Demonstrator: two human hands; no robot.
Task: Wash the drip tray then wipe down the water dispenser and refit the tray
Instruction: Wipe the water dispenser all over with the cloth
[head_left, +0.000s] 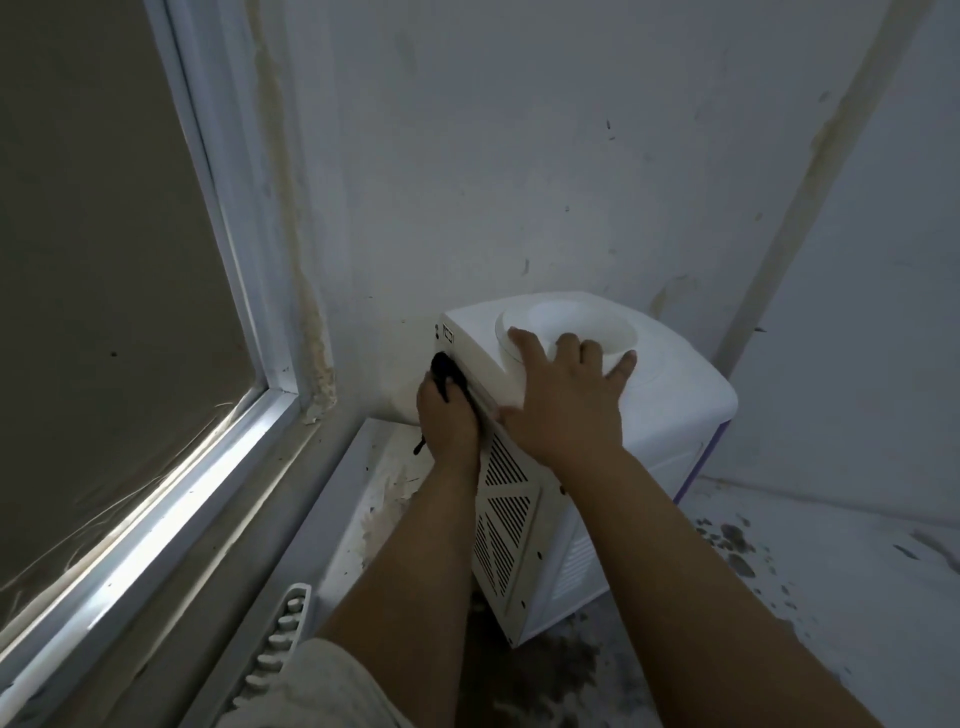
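Observation:
A small white water dispenser (670, 395) stands on a stained counter in the wall corner, its vented back panel (506, 525) turned towards me. My left hand (447, 415) presses a dark cloth (445, 375) against the top of that back panel. Flat on the dispenser's top lies my right hand (563, 392), fingers spread at the rim of the round bottle well (571, 319). The white slotted drip tray (278, 639) lies at the lower left, near the window sill, partly hidden by my sleeve.
A large window (104, 312) with a white frame fills the left side. Marked white walls close in behind and to the right of the dispenser. The counter (831, 571) to the right carries dark stains. A pale ledge (363, 493) runs left of the dispenser.

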